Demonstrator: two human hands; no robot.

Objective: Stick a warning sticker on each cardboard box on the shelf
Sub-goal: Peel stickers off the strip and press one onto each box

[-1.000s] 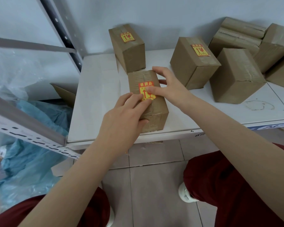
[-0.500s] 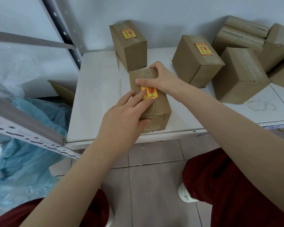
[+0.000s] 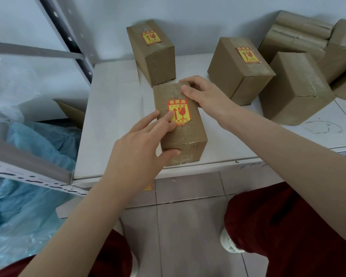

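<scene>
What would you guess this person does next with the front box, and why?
Probably the left hand should rub its fingers across the sticker to seat it: they touch only its lower left part, while the right hand holds the front box steady.

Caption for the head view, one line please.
Left hand presses a warning sticker onto the front box while the right hand holds its far end.

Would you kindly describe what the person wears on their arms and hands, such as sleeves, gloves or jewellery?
Both forearms are bare as far as the picture's edge; no sleeves show. The left hand and right hand wear no gloves, and no ring, watch or bracelet is visible. Lower down, dark red trousers and a white shoe show.
</scene>
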